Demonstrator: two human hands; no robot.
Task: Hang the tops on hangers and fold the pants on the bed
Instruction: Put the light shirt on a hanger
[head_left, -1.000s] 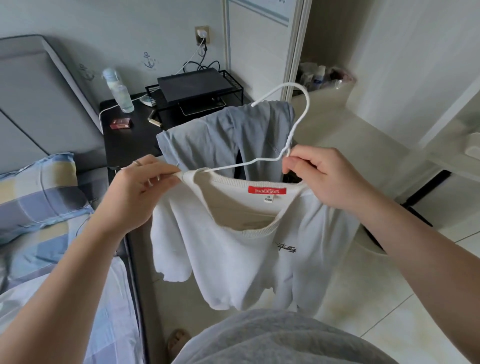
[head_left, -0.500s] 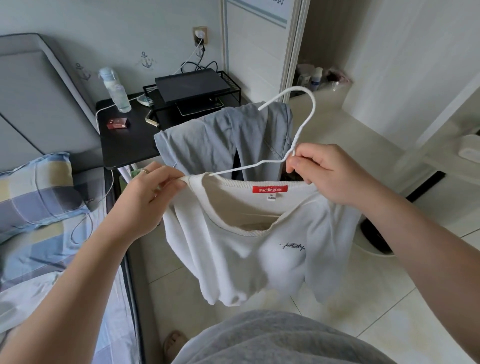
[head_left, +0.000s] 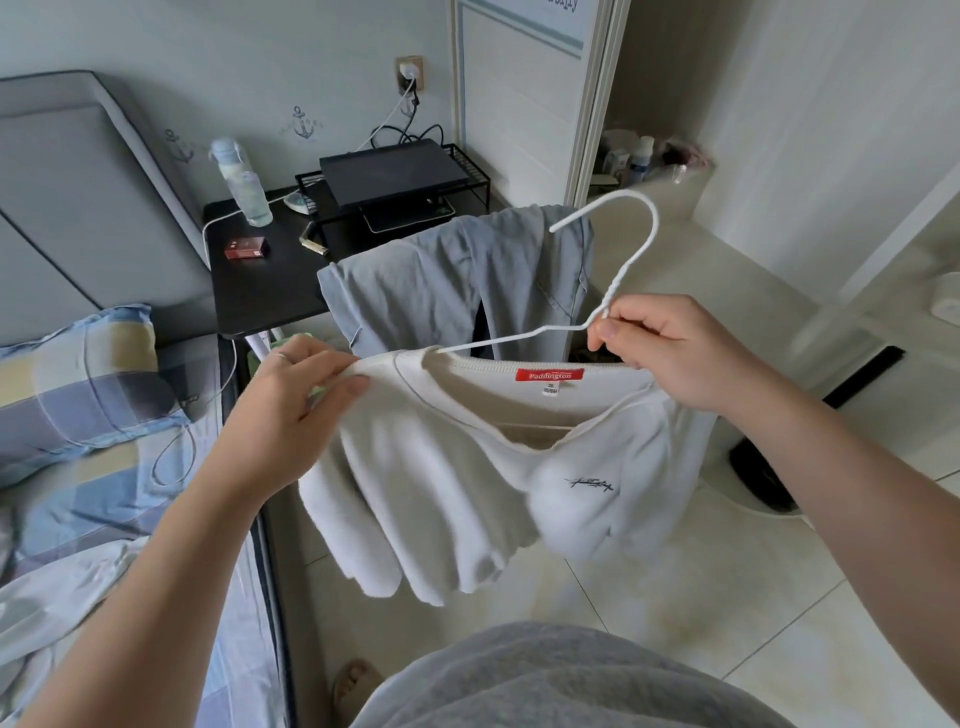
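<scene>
**Q:** What were the hands doing?

**A:** Both were grasping. The left hand (head_left: 291, 395) pinched the left shoulder of the white top (head_left: 467, 483), with the thumb under the cloth and the fingers over it. The right hand (head_left: 675, 353) had its fingertips closed on the hanger (head_left: 609, 299) where the neck meets the arms. It seemed to catch the top's right shoulder as well, though I could not tell that for certain.

**Q:** Why hold it like that?

**A:** My guess was that the left hand was drawing the shoulder out over the end of the wire while the right hand steadied the frame. The wire's left arm ran in at the collar, and the bottom bar showed inside the neck opening. So the hanger was inside the top, and seating the shoulders looked to be the step in hand.

**Q:** Which way did it all point?

**A:** The hanger's long axis ran from hand to hand, rising a little toward the right. Its hook stood up and away from the person, with the open tip turned left. The top hung collar up and hem down, with its chest logo toward the person and the red label showing in the neck.

**Q:** And where was it?

**A:** It was held in the air over the floor (head_left: 675, 597), just off the side edge of the bed (head_left: 104, 467). Behind it a grey garment (head_left: 441, 291) hung draped, beside the near right corner of the black table (head_left: 260, 296)
</scene>
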